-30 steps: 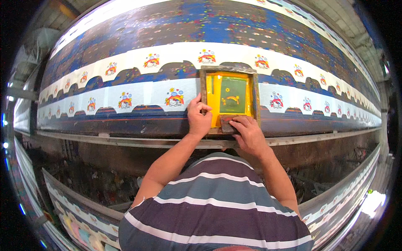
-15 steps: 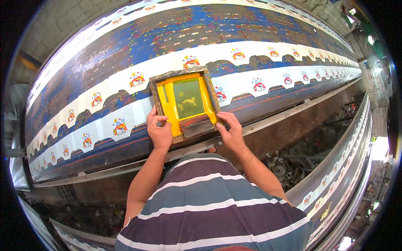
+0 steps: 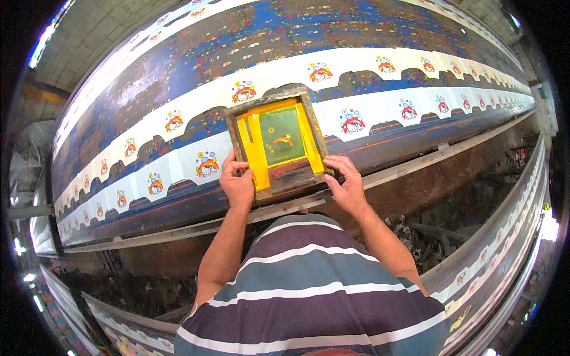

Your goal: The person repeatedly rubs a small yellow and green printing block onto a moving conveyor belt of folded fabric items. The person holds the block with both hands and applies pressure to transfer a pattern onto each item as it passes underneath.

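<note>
A small wooden-framed printing screen (image 3: 267, 99) is tilted slightly over the near row of white cut pieces (image 3: 185, 161). Yellow bands (image 3: 255, 151) line the sides of its greenish mesh (image 3: 279, 124), where a red and yellow arc-shaped motif shows. My left hand (image 3: 238, 183) grips the screen's lower left corner, thumb and fingers closed on the wood. At the lower right corner, my right hand (image 3: 347, 183) pinches the frame's edge. The screen covers the piece under it. Whether it rests flat on that piece, I cannot tell.
A long dark table (image 3: 314, 35) spotted with coloured paint carries rows of white pieces with cartoon rainbow prints (image 3: 319, 72). A pale rail (image 3: 409, 163) runs along its near edge. Another table (image 3: 481, 267) with printed pieces stands behind on the right. Debris (image 3: 427, 243) lies between.
The view has shifted, so the table's prints appear farther right. Screen and both hands moved left relative to the prints. Redder colour now shows in the mesh. Both hands keep their grip.
</note>
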`<state>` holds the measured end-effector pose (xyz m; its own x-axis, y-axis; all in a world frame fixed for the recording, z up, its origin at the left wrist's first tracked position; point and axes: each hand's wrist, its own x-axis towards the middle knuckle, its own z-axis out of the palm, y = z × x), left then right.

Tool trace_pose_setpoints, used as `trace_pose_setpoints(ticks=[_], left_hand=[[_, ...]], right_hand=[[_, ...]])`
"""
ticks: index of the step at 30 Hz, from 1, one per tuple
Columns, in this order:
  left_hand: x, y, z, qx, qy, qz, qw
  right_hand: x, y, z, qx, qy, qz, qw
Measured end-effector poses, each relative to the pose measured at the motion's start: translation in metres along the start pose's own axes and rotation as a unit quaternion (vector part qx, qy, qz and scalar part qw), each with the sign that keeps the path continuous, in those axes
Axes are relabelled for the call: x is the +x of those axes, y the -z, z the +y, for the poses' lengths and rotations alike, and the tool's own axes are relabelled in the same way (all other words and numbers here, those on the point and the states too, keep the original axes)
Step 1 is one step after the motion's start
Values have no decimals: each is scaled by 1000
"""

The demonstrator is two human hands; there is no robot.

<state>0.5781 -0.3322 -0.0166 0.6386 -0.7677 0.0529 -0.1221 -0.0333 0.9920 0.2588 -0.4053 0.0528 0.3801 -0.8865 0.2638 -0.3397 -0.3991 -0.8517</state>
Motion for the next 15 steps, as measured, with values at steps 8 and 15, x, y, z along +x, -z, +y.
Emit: trace_pose_setpoints(ticks=[8, 15], left_hand=[[-1, 3, 4, -15, 26, -10, 1000], [-2, 5, 1, -54, 75, -7, 996]], right_hand=[[8, -1, -22, -47, 105, -31, 993], [23, -23, -42, -158, 205, -137, 956]])
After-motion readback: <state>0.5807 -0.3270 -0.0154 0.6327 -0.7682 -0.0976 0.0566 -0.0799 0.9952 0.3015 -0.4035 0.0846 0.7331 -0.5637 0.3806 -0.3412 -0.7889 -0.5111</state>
